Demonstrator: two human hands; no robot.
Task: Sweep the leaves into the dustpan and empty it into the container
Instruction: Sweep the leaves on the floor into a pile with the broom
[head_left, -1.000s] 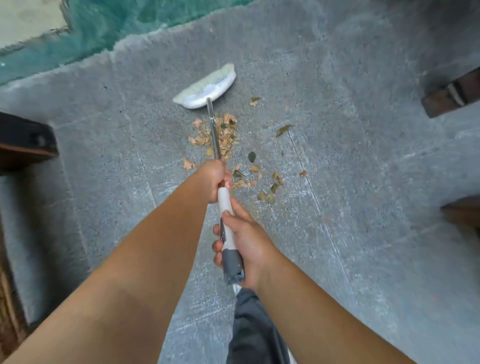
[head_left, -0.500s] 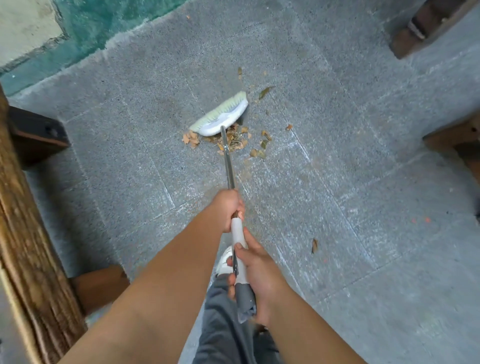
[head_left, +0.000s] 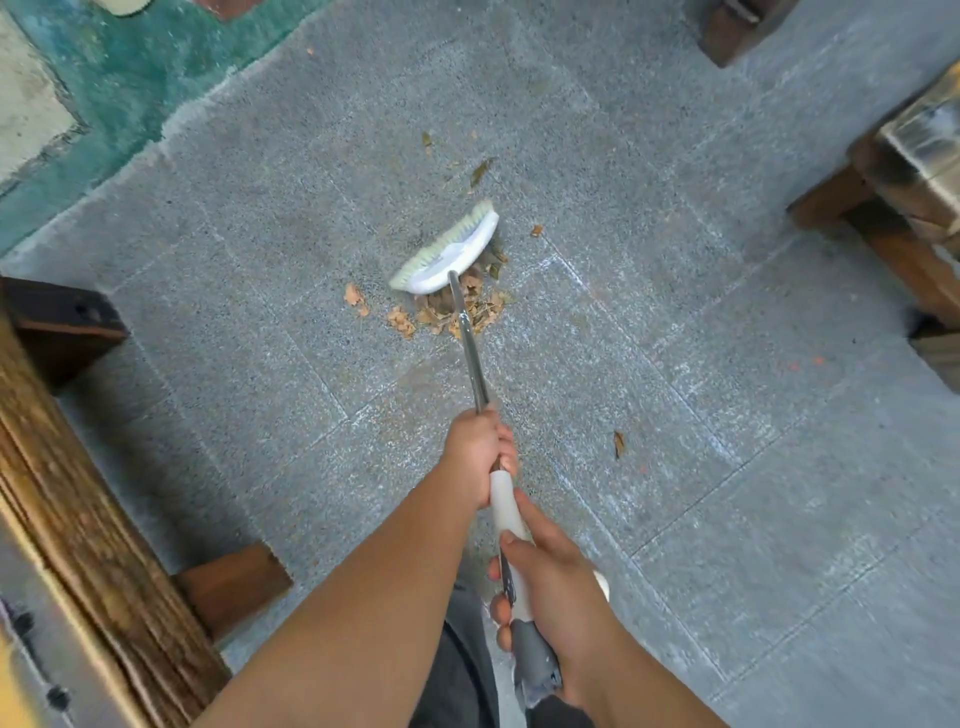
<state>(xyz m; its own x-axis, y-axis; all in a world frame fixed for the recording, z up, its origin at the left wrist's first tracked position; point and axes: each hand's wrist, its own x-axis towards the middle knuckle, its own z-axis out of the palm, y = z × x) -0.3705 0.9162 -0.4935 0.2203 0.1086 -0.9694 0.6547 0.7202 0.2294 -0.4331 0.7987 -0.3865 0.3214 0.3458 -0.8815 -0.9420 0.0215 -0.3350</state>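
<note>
Gripping the broom (head_left: 470, 358) with both fists, the person works from the one head view. The left hand (head_left: 480, 449) is curled tight round the metal shaft; the right hand (head_left: 553, 592), nearer the body, wraps the white-and-grey grip. Well ahead of the left hand the broom's head (head_left: 449, 254) sits on the floor (head_left: 675, 260), with the leaves (head_left: 447, 312) heaped just on the near side of it, touching the bristles.

No dustpan or container shows. A few strays lie beyond the head (head_left: 478, 171) and one to the right of the left hand (head_left: 618, 444); I judge a fast pull would scatter the dry, light heap or skip these.

The leaves look crisp and curled, tan and olive. The floor is rough speckled grey stone with chalky joints that could snag fragments. The bristles are pale, soft and fanned.
</note>
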